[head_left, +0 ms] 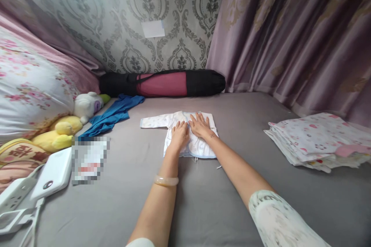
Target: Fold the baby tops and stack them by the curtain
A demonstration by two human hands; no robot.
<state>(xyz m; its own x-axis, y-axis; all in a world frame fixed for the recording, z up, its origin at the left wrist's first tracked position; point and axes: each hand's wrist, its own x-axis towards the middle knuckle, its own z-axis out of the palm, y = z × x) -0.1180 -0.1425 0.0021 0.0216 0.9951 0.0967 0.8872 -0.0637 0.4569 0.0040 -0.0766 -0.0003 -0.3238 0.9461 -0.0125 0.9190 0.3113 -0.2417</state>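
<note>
A small white baby shirt [176, 119] with pale blue trim lies on the grey sheet. One sleeve stretches out to the left; on the right side no sleeve shows spread out. My left hand [180, 136] rests on the front of the shirt, fingers extended. Beside it, my right hand [200, 125] lies flat on the upper right part, its fingers spread. Neither hand grips anything. White ties stick out below the shirt's lower hem. Parts of the shirt are hidden under both hands.
A stack of printed cloths [319, 135] sits at right. On the left are a blue cloth [116, 114], plush toys [87, 106], a white power bank [55, 173] with cables, and a power strip [17, 193]. A black and red long bag [162, 83] lies against the wall.
</note>
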